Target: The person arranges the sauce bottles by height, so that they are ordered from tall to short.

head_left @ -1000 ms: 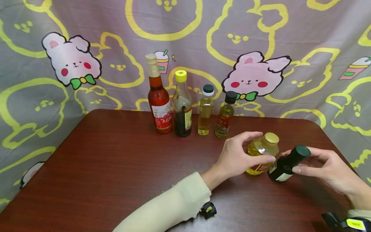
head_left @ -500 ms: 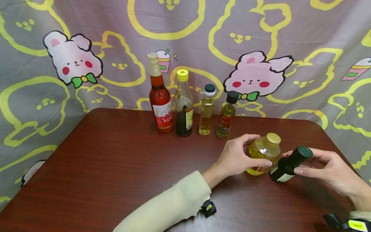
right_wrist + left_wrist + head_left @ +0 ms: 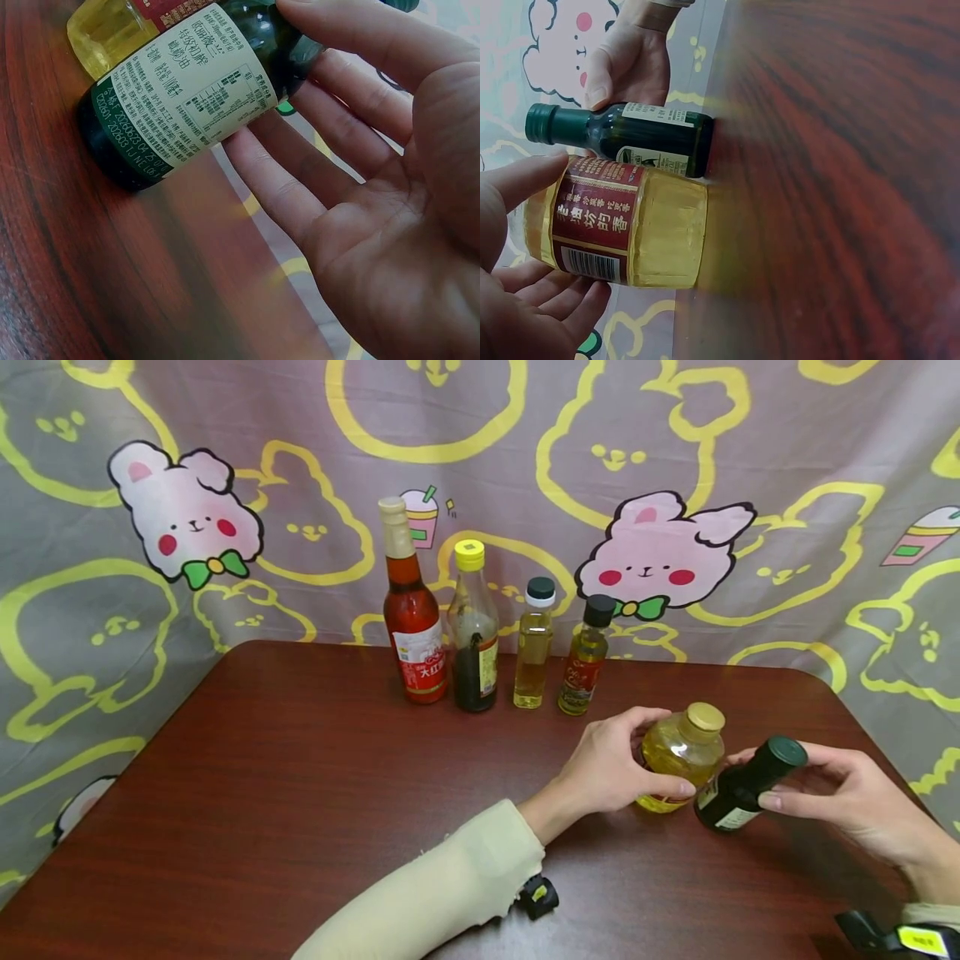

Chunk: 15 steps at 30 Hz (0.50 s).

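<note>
In the head view my left hand (image 3: 611,768) holds a squat cooking oil bottle (image 3: 678,756) with a gold cap, thumb in front and fingers round its far left side. Its red label (image 3: 596,206) faces the left wrist camera. My right hand (image 3: 847,797) grips a small dark green olive oil bottle (image 3: 738,797) near its shoulder, between thumb and fingers. That bottle leans to the right, its base low at the table beside the oil bottle. Its pale printed label (image 3: 187,90) fills much of the right wrist view.
Along the back of the brown table (image 3: 300,793) stand a tall red bottle (image 3: 417,660), a yellow-capped bottle of dark liquid (image 3: 474,668), a slim pale oil bottle (image 3: 532,652) and a small black-capped oil bottle (image 3: 582,668). A patterned curtain (image 3: 300,485) hangs behind.
My left thumb has slid slightly down and left along the front of the cooking oil bottle. Both bottles and my right hand stay nearly in place.
</note>
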### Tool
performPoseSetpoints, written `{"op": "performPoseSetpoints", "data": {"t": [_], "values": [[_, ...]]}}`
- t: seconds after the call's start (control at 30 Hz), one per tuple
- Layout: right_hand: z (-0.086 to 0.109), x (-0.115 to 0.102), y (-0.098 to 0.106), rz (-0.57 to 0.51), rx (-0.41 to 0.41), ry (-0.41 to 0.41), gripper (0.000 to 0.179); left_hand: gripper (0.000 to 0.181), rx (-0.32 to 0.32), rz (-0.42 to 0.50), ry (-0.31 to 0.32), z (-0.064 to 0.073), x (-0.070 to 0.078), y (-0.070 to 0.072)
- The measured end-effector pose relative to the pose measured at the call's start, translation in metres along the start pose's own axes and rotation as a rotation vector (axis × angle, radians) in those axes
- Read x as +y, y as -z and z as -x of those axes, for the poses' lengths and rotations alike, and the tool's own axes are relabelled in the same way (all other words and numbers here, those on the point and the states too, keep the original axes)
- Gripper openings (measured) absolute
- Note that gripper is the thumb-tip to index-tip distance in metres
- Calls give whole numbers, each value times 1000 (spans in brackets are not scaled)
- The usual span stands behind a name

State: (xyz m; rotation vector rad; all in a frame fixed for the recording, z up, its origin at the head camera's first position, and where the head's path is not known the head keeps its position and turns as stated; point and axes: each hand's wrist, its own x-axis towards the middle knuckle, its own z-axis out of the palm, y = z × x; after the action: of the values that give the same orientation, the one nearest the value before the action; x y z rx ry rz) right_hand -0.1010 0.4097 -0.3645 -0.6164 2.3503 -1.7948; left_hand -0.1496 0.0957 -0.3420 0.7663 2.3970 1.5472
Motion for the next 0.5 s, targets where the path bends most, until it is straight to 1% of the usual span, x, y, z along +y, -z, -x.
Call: {"op": "performPoseSetpoints", "data": {"t": [0.07,0.2,0.43,0.5], "values": [[0,0,0,-24,-7,-2,54,78,-2,-7,0,0,0,0],[0,-1,-1,-22,3,-14,53,79,-7,-24,-1,-1,0,0],[-1,-7,-5,88,90,-79,49,82,-13,-38,10,-2,-1,-2],[0,-6,-5,95,90,-82,49,82,-13,-46,16,-2,-1,-2]]}}
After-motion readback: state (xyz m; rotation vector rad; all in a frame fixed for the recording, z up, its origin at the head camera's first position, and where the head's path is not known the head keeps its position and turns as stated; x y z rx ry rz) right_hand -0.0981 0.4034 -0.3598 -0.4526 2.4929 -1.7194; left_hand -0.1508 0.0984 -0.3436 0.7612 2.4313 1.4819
